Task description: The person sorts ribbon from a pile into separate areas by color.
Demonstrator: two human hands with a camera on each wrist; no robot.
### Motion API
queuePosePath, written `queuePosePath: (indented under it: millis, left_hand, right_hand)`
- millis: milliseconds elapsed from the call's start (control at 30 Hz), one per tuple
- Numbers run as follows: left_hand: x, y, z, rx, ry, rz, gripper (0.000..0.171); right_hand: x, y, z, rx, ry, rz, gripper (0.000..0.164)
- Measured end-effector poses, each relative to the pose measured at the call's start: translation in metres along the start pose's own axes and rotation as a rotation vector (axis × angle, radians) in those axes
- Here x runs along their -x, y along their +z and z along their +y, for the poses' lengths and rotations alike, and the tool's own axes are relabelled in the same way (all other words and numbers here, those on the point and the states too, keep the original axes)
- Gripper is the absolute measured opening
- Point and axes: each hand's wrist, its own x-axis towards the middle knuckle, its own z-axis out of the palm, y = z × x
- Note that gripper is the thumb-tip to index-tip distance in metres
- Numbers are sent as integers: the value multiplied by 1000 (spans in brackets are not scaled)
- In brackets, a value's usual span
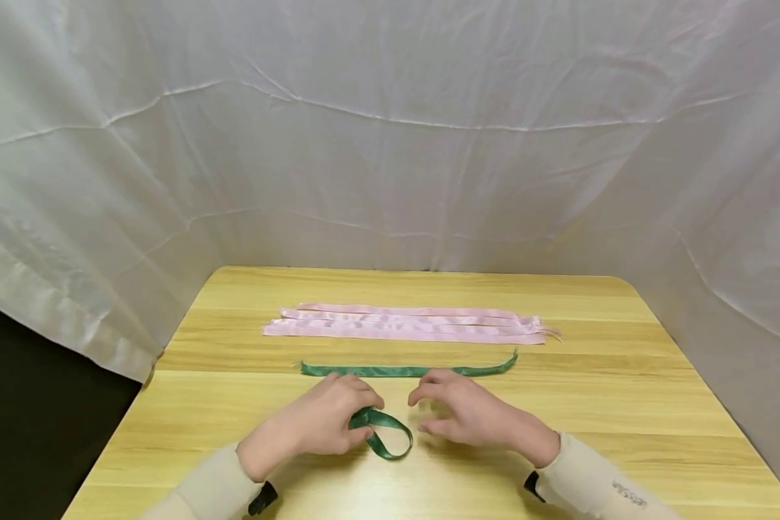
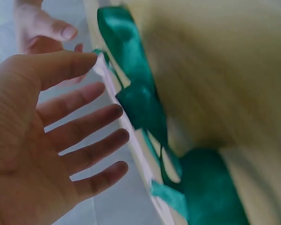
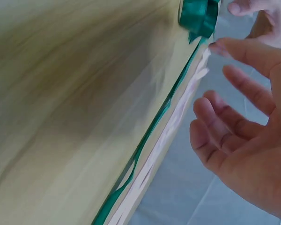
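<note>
A green satin ribbon, curled into a loop (image 1: 399,433), stands on the table near the front, between both hands. Right beside it is my left hand (image 1: 328,419), its fingertips at the ribbon's left end. In the left wrist view those fingers (image 2: 96,119) are spread and nearly straight, with the green ribbon (image 2: 126,42) past their tips. My right hand (image 1: 471,412) hovers to the right of the loop, holding nothing. Its fingers (image 3: 248,86) are loosely bent and apart. Behind both hands a second green ribbon (image 1: 390,371) lies stretched out sideways.
Several pink ribbons (image 1: 403,325) lie side by side farther back on the wooden table (image 1: 598,375). White cloth (image 1: 390,166) hangs around the back and sides of the table. A dark area (image 1: 32,404) shows beyond the left edge.
</note>
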Motion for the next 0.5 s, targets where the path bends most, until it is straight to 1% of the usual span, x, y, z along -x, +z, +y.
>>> queuePosePath:
  millis: [133, 233, 333, 400, 500]
  left_hand:
    - [0, 8, 4, -27, 7, -48, 34]
    - [0, 13, 6, -54, 11, -60, 36]
    - [0, 17, 6, -73, 13, -58, 36]
    - [0, 17, 7, -76, 15, -52, 33]
    - [-2, 19, 7, -72, 32, -44, 21]
  right_hand:
    - [-3, 4, -5, -11, -34, -64, 29]
    - [-4, 9, -7, -12, -42, -103, 30]
    - [-5, 14, -9, -10, -48, -136, 32]
    - [-6, 18, -10, -10, -47, -155, 32]
    - [-7, 22, -12, -12, -45, -174, 29]
